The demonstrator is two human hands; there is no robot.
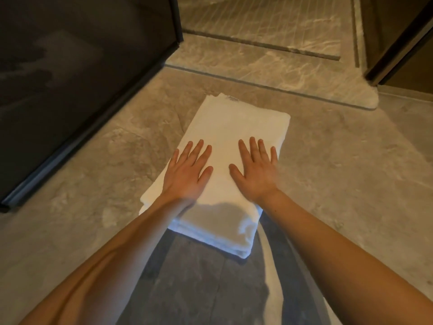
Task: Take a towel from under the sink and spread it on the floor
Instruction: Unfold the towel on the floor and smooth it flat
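Both of our palms lie flat on the white towel (225, 146), the left hand (187, 172) and right hand (256, 171) side by side with fingers spread and gripping nothing. It rests folded in several layers on the stone floor (339, 172), near a dark glass panel (77, 78). We judge it soft, light and limp, best lifted by its top layer's corners. Its near-left corner hides under our forearm; the small label at the far edge is unreadable.
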